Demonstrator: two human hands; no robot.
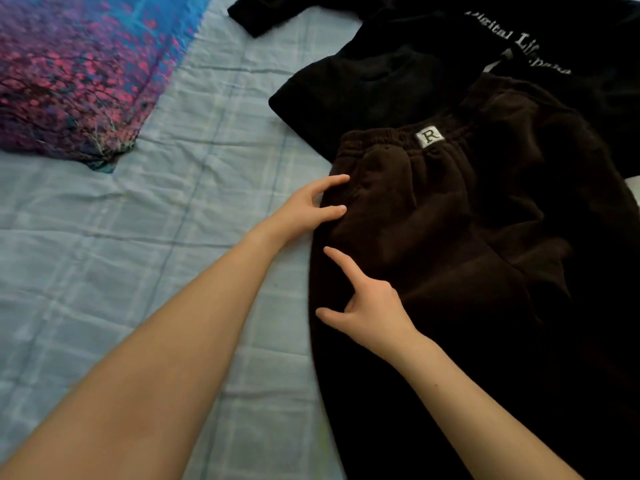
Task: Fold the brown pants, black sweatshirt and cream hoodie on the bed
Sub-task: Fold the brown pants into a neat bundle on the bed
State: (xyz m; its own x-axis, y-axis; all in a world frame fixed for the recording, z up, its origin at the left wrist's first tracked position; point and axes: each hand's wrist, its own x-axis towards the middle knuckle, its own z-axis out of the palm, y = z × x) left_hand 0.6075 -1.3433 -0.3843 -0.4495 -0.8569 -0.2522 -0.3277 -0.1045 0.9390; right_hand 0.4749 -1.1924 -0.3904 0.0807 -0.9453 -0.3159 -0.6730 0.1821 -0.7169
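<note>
The brown pants point(460, 237) lie on the right side of the bed, elastic waistband toward the top with a white "R" label. My left hand point(311, 206) is at their left edge just below the waistband, fingers spread and curled onto the fabric. My right hand point(367, 306) hovers lower on the same edge, thumb and forefinger apart, holding nothing. The black sweatshirt point(398, 74) with white lettering lies spread behind the pants, partly under them. The cream hoodie is out of view.
The bed is covered by a light blue checked sheet point(156, 220), wrinkled, open across the left and middle. A purple and pink patterned blanket or pillow point(76, 71) lies at the top left.
</note>
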